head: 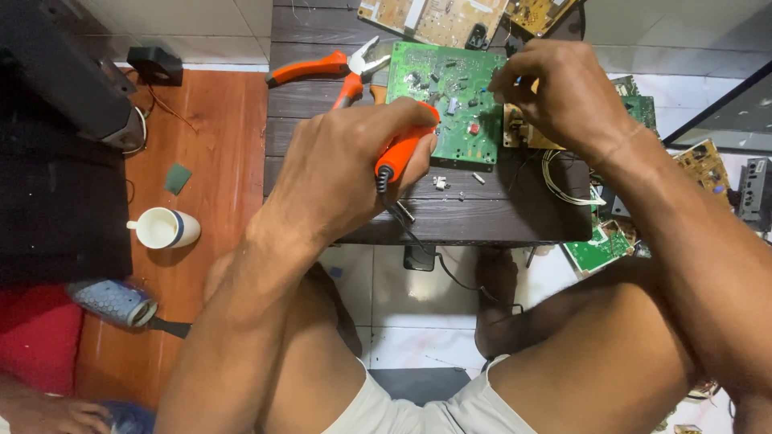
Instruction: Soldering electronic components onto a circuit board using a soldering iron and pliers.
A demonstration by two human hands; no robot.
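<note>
An orange-handled soldering iron (404,149) is gripped in the left hand (346,169), its axis slanted toward the green circuit board (450,96) just beyond the fingers, while the board's edge is pinched by the right hand (563,92).

Bare arms, bare legs and one bare foot (497,277); light beige shorts (426,410); no sleeves or gloves.

1 head-worn camera, looking steeply down over the person's own arms and knees.

The view faces almost straight down from close above a dark wooden table (482,217), near enough that the forearms fill the lower half of the frame. The left hand (346,169) and right hand (563,92) sit in the upper middle, over a green circuit board (458,120). Tiled floor (418,313) shows below between the legs. There is no 2nd view to share any part of the scene.
</note>
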